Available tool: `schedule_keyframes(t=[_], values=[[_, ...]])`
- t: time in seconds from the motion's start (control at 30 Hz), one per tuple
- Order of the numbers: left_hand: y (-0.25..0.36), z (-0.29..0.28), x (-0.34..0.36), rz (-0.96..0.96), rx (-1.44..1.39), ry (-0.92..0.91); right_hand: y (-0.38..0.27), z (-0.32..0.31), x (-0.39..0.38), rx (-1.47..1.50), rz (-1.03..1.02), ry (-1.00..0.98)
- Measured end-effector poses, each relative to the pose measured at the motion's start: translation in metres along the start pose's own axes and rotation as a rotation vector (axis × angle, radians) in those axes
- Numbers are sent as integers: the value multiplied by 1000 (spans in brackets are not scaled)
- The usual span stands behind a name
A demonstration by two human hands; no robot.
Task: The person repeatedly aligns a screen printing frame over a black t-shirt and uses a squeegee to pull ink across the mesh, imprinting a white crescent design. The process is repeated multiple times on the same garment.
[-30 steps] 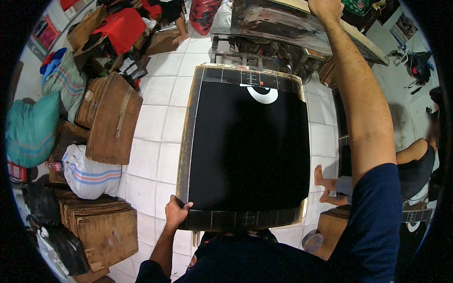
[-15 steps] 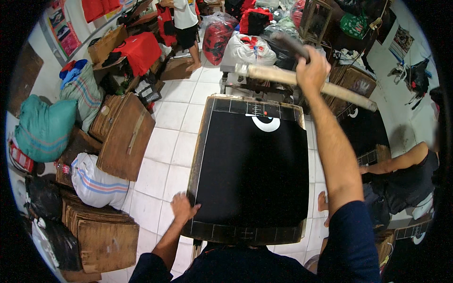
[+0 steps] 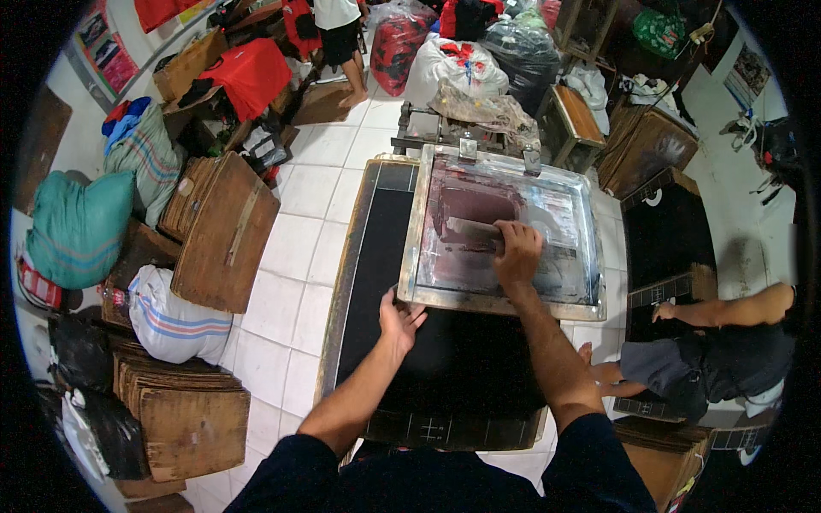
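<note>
Pinching a squeegee (image 3: 470, 229) in the right hand (image 3: 517, 252) over a framed screen (image 3: 479, 201), itself sitting toward one o'clock above black cloth (image 3: 462, 359); holding the left hand (image 3: 399, 323), fingers parted, by the screen's eight-o'clock corner, contact impossible to tell.

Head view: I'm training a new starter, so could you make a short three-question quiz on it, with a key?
1. True or false: the framed screen hides all of the black cloth.

2. What is the left hand at?
A. The metal clamps
B. The near left corner of the framed screen
C. The teal sack

3. Short answer: which of the wearer's hands is over the inner area of the framed screen?

Key:
1. False; cloth shows on its left and near sides.
2. B.
3. The right hand.
</note>
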State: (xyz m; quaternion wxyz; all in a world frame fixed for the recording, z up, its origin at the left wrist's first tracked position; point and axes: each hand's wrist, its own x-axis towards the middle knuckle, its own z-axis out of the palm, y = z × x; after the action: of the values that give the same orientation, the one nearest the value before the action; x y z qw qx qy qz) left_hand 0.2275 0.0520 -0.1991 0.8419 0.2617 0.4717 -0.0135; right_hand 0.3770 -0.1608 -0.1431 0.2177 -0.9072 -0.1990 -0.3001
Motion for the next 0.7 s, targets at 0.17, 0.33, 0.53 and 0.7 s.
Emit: schedule_keyframes(t=[0.17, 0.33, 0.53, 0.7], values=[[-24, -32, 28, 1134, 1168, 307, 42, 70, 61, -92, 31, -268], [-14, -33, 48, 1361, 1663, 25, 67, 135, 130, -186, -17, -272], [-20, -34, 55, 1281, 1710, 34, 70, 169, 124, -234, 46, -342], [-17, -36, 56, 1316, 1709, -7, 52, 128, 88, -241, -47, -343]])
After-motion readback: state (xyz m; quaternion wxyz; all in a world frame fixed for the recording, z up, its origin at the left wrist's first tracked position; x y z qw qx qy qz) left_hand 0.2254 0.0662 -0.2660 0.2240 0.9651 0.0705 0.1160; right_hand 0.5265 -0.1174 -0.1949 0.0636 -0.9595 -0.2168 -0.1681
